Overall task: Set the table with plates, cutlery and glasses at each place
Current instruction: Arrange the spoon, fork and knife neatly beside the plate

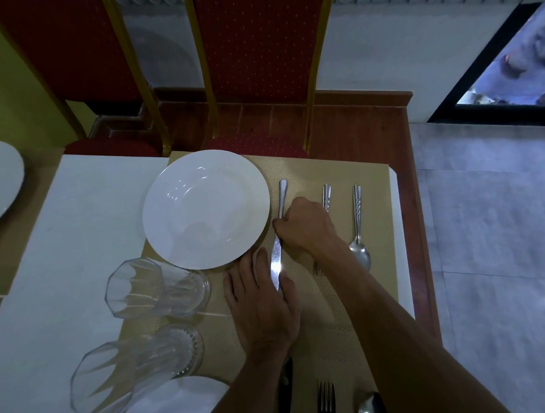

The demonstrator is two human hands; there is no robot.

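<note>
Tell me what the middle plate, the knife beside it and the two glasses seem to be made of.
Plate: likely glazed ceramic, white and glossy with light reflections. Knife: polished metal, probably stainless steel; its blade gleams. Glasses: clear faceted glass, maybe plastic; the mat shows through them.

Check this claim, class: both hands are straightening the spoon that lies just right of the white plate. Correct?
No. The head view shows the left hand and right hand on the knife just right of the white plate; the spoon lies farther right, untouched.
</note>
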